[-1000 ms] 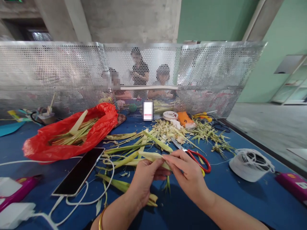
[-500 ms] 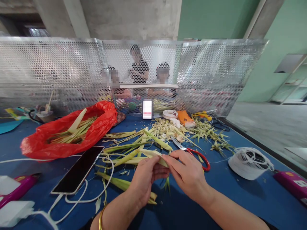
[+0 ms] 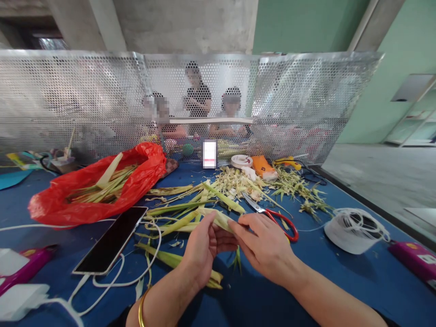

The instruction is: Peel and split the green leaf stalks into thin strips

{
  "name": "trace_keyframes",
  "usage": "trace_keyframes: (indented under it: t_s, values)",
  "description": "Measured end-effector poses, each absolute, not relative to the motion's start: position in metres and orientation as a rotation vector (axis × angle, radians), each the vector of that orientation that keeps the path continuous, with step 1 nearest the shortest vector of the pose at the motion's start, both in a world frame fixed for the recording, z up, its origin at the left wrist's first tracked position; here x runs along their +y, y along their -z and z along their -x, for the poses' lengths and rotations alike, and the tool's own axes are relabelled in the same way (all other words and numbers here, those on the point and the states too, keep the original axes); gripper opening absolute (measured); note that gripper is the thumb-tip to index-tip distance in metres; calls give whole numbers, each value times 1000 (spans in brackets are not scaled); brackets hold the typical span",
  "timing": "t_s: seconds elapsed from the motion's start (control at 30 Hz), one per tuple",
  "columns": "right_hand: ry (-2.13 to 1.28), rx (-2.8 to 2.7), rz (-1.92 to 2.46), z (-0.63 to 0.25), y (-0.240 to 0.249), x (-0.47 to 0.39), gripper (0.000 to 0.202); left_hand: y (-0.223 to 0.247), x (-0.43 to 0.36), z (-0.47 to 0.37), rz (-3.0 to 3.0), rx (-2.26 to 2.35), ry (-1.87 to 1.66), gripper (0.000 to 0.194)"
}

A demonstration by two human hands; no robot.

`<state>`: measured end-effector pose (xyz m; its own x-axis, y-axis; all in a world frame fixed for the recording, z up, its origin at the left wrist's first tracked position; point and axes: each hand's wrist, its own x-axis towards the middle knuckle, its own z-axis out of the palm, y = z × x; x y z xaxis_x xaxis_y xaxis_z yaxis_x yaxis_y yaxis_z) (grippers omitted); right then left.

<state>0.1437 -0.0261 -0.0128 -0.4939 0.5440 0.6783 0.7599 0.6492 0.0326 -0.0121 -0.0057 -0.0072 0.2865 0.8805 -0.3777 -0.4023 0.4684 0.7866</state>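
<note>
Near the scissors (image 3: pixel 260 209), a corn husk (image 3: pixel 222 221) is held by the left hand (image 3: pixel 201 245), fingers half-curled. It is pinched in the right hand's (image 3: pixel 267 243) fingers.

One perforated metal screen (image 3: pixel 303 91); behind it, one standing person (image 3: pixel 199 97) in a dark top; close before it, one roll of tape (image 3: pixel 237 164) and one orange soft packet (image 3: pixel 262 167); well apart on its near side, one dark-screened smartphone (image 3: pixel 111 243) with white charging cable (image 3: pixel 117 285).

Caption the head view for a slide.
Left hand and right hand hold a pale leaf strip above a blue table.
</note>
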Motion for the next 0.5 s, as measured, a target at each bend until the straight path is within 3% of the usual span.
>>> trace_keyframes:
  t_s: [0.4, 0.5]
  values:
    - [500, -2239, 859, -150, 13, -22, 16, 4, -6, 13, -777, 1046, -1013, 29]
    - [367, -2162, 859, -153, 7, -26, 11, 3, -3, 16, -790, 1088, -1070, 27]
